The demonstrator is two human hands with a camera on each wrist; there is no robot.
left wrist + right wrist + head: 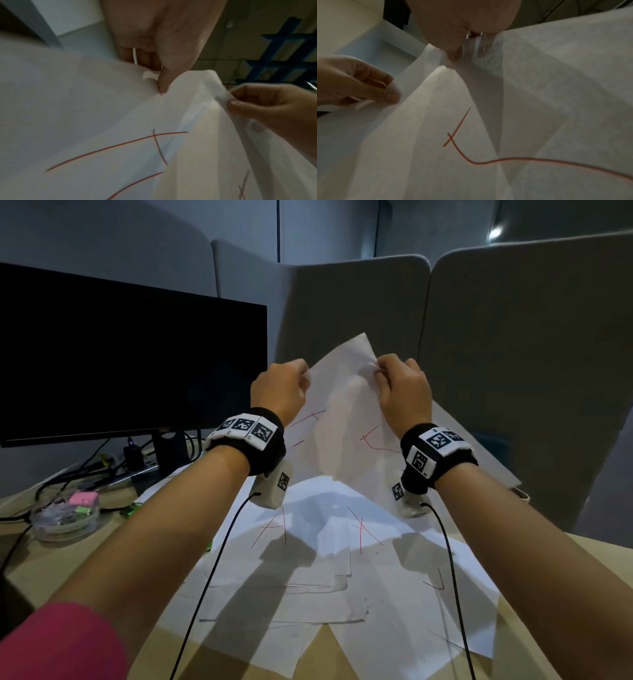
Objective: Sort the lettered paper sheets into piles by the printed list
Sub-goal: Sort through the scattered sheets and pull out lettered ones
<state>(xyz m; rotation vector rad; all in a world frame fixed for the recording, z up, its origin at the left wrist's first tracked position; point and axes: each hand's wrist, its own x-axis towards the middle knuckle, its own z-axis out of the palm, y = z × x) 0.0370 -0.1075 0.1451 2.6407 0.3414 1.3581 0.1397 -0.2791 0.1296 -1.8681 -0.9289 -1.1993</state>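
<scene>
Both hands are raised above the desk and hold white sheets with red pen strokes (342,412). My left hand (306,375) pinches the upper left edge of a sheet (102,121) between thumb and fingers (163,83). My right hand (377,370) pinches the top of the overlapping sheet (453,135) close by; several paper edges fan out at its thumb (453,54). Under the arms lie loose sheets on the desk, one marked A (274,529), one marked X (363,532), and one with a hooked stroke (435,580).
A dark monitor (130,354) stands at the left with cables (85,467) at its foot. A clear dish of pink and green bits (65,515) sits on the wooden desk (68,559). Grey partitions (513,337) close off the back and right.
</scene>
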